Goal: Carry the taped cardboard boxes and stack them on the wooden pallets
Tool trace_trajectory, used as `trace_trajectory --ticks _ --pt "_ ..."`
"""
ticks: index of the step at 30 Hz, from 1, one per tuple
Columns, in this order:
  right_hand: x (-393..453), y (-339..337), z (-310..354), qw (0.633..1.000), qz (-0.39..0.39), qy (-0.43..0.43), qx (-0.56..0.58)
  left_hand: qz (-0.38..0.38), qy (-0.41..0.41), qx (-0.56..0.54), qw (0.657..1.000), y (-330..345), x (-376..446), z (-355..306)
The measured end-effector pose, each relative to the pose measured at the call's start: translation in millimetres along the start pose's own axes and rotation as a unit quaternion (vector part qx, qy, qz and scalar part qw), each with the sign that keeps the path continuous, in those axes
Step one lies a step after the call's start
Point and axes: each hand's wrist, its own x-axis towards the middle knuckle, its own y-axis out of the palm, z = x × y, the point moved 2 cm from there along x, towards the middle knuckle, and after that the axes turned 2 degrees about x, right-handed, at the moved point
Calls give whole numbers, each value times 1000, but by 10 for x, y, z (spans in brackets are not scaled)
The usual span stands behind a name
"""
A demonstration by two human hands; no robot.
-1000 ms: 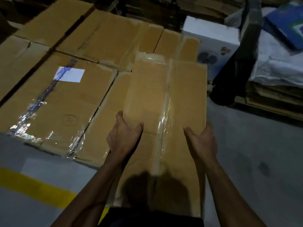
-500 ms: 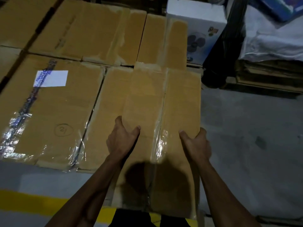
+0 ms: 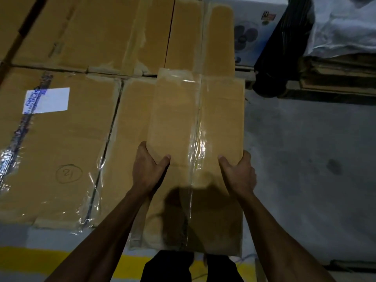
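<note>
Head view is showing your left hand [image 3: 147, 169] and right hand [image 3: 240, 174] clamping a long taped cardboard box [image 3: 195, 127] by its two long sides, thumbs lying on top, its far end overlapping the stacked boxes [image 3: 61, 139] ahead.

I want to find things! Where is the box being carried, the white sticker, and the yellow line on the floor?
Carried box [image 3: 175, 119], head view, on its bare top left of the tape.
White sticker [image 3: 51, 99], head view, on its blank middle.
Yellow line [image 3: 26, 259], head view, on the painted stripe at lower left.
</note>
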Motion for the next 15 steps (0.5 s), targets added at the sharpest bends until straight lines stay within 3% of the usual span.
trace_trajectory --ticks 15 --pt "310 339 -207 998 37 43 1 2 3 123 992 297 196 228"
